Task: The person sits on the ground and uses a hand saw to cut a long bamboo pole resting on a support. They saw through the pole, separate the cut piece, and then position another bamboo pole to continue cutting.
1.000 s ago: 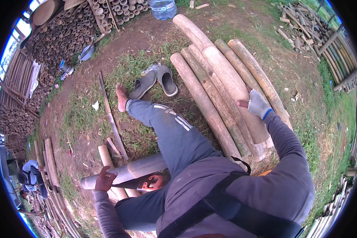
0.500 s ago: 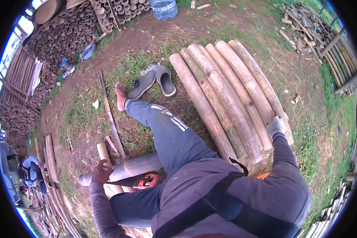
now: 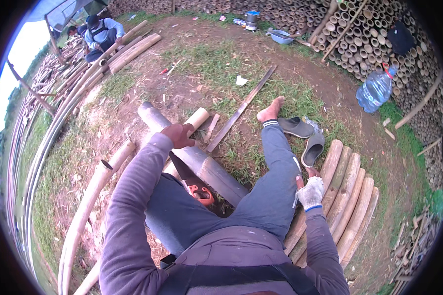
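My bare left hand (image 3: 178, 135) is at a thick grey bamboo pole (image 3: 214, 172) lying slantwise in front of me, its fingers apart over the top; whether it presses on the pole is hard to tell. A handsaw with an orange handle (image 3: 201, 194) lies beside the pole, between my legs, its dark blade pointing toward the left hand. My right hand (image 3: 311, 191), in a white glove with bare fingertips, is open over the left edge of a row of cut bamboo lengths (image 3: 347, 189). Nothing shows in its fingers.
A pale bamboo piece (image 3: 197, 119) lies under the grey pole. Beyond are a flat bamboo strip (image 3: 243, 108), grey clogs (image 3: 312, 149) and a large water bottle (image 3: 376, 89). Long poles (image 3: 83, 221) lie left. A person (image 3: 102, 37) crouches far left; stacked bamboo (image 3: 359, 37) stands behind.
The view has swung left. My right hand has left the far right side of the cut bamboo row and come nearer my leg. My left hand has moved over the grey pole.
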Available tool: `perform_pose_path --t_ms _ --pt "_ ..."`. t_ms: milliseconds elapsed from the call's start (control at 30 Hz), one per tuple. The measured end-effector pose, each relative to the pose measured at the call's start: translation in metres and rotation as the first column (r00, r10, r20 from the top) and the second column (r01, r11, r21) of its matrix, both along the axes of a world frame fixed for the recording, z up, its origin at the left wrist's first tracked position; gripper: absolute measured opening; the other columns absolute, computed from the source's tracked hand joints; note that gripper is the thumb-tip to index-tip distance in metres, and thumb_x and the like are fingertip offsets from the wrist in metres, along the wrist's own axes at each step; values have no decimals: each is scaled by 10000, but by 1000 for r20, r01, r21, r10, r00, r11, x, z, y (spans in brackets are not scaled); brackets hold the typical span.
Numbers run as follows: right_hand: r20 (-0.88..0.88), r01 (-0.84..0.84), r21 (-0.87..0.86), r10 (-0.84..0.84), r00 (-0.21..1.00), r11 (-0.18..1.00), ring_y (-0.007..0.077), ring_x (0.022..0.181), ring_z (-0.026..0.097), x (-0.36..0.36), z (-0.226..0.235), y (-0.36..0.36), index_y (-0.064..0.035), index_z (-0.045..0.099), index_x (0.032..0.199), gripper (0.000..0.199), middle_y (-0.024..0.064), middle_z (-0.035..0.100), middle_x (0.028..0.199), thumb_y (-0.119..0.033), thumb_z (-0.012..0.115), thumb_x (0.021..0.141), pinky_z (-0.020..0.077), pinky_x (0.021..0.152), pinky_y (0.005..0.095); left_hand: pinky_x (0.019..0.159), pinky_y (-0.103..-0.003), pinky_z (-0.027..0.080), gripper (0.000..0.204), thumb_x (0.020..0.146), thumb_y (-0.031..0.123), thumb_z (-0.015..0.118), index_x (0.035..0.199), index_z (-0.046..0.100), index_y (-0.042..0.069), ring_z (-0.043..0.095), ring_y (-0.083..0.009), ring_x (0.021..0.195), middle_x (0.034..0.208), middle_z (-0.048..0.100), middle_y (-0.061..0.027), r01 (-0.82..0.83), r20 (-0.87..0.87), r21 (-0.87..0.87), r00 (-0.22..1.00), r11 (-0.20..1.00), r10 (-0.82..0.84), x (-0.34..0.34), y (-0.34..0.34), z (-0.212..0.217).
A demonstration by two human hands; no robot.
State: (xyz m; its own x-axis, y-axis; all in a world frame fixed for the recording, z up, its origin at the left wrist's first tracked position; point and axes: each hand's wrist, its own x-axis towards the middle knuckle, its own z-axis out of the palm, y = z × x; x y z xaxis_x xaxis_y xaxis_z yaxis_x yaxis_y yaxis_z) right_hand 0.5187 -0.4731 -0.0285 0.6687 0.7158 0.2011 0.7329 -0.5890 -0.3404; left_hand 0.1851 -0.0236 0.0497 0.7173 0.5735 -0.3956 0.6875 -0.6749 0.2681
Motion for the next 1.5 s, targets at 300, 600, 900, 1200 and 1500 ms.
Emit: perform_pose_path --t_ms 300,600,900,1200,1500 --pt "-38 -44 -568 27 999 822 429 1374 642 25 -64 189 -64 556 1580 769 242 668 1474 -383 828 936 526 1126 548 950 -519 591 675 831 576 808 1294 744 89 758 -432 1057 1097 789 -216 126 78 31 989 992 -128 -20 4 -32" --pt "7 35 -632 -39 999 774 408 1344 679 45 -83 212 -39 410 1672 945 240 685 1467 -402 858 923 552 1109 530 989 -522 573 695 848 581 842 1341 753 99 752 -409 1118 1135 788 -199 -54 9 -84 998 995 55 -72 23 -50" --pt "77 95 -645 -59 995 758 396 1261 730 13 -55 211 -27 611 1486 718 222 736 1384 -427 837 934 587 1050 528 1051 -504 561 747 851 645 809 1305 781 52 736 -399 1189 1237 781 -206 -125 129 -114 982 986 139 -92 25 -52" --pt "60 60 -665 -27 998 744 392 1242 744 16 -54 200 -68 728 1361 571 228 745 1359 -406 839 914 602 1031 528 964 -511 573 615 860 584 808 1181 816 59 759 -373 1056 1074 802 -182 -169 -16 18 985 985 169 -113 37 -80" --pt "120 7 -555 72 990 832 407 1213 736 3 -43 164 -63 747 1247 460 214 757 1297 -370 837 915 589 1004 525 1013 -518 570 638 877 514 822 1313 774 51 751 -412 1157 1194 791 -227 -198 -64 0 978 980 198 -100 22 -48"
